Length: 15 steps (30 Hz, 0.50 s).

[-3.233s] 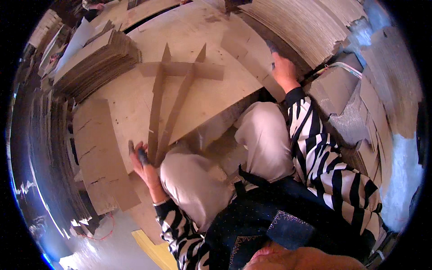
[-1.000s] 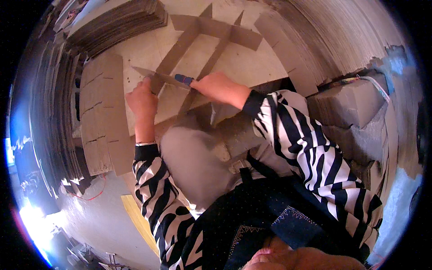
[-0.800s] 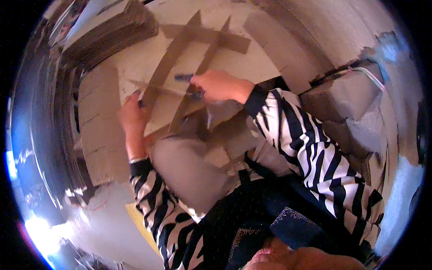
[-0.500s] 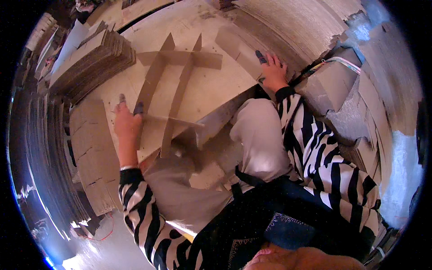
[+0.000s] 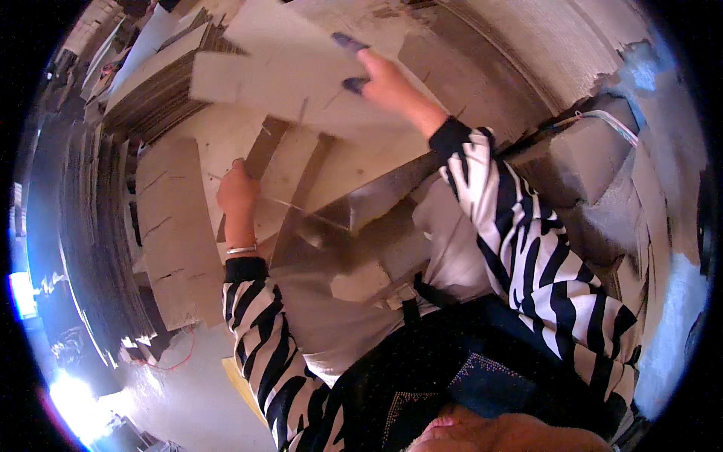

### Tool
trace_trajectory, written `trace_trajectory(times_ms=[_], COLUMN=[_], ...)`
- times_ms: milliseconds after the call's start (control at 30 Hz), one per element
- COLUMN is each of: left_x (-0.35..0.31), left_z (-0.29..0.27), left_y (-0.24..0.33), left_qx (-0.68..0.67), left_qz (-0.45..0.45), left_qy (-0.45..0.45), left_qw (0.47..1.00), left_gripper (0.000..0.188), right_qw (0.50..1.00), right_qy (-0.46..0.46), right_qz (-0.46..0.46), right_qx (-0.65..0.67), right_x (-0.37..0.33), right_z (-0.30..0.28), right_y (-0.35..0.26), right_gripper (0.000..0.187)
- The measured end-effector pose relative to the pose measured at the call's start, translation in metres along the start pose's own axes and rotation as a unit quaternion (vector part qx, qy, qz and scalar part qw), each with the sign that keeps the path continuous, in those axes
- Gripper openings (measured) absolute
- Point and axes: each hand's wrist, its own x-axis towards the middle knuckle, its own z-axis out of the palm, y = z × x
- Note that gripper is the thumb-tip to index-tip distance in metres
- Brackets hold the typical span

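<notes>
A person's right hand, at 12 o'clock, spreads dark-tipped thumb and finger wide over a flat, pale-brown cardboard sheet at 11 o'clock; whether it grips is unclear. At 10 o'clock, the left hand curls its fingers beside narrow brown cardboard strips, its hold hidden. Slotted brown cardboard panels lie at 9 o'clock.

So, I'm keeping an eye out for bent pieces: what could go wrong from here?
The blurred cardboard sheet by the right hand could knock the strips askew. Its left edge might also nudge the cardboard stack. And the left hand, at one strip, could bend it by pressing too hard.
</notes>
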Motion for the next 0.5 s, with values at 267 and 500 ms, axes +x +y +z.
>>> trace_trajectory(times_ms=[267,500], left_x=[-0.003,-0.005], left_z=[0.002,0.001], left_y=[0.000,-0.006], left_qx=[-0.006,-0.005], left_qz=[0.016,-0.012], left_qy=[0.034,0.011], left_qw=[0.999,1.000], left_gripper=[0.040,0.036], right_qw=[0.996,0.973], right_qy=[-0.060,-0.079], right_qz=[0.012,-0.017], right_qx=[-0.069,-0.215], right_x=[0.014,0.001], right_z=[0.051,0.021], right_y=[0.022,-0.024], right_gripper=[0.042,0.032])
